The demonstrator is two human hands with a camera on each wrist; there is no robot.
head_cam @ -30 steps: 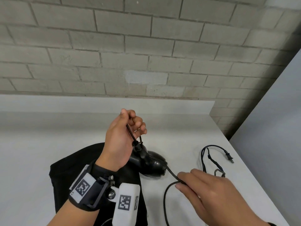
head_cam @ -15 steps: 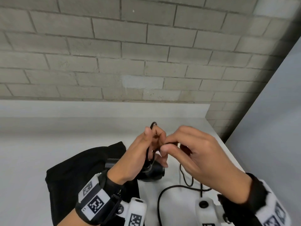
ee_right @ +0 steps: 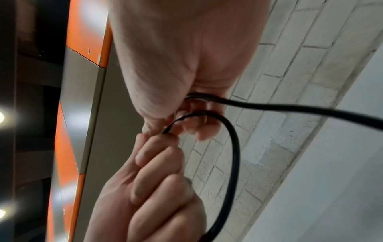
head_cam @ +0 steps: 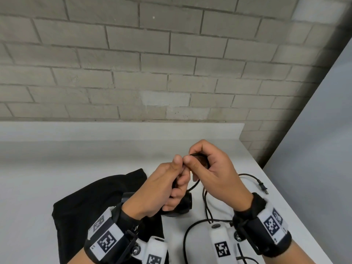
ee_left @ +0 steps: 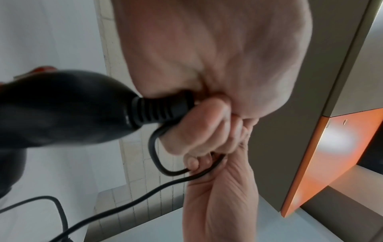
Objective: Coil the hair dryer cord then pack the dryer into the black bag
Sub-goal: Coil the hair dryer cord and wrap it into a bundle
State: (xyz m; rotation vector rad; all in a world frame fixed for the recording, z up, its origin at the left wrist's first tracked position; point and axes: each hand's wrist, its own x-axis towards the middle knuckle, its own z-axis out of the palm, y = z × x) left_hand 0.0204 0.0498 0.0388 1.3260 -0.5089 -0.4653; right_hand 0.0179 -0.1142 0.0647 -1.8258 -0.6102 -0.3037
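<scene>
One loop of cord (head_cam: 197, 184) is formed so far; most still trails slack along the desk (head_cam: 57, 168) near its right edge, plug (head_cam: 263, 188) beyond. Left hand (head_cam: 158, 189) clenches the cord by the dryer (head_cam: 182, 205), held above the bag (head_cam: 91, 202). Right hand (head_cam: 215, 174) pinches the loop's top. Coiling has barely begun; packing remains.

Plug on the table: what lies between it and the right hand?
In the head view, only slack cord crossing bare white table lies between the plug and the right hand.
</scene>
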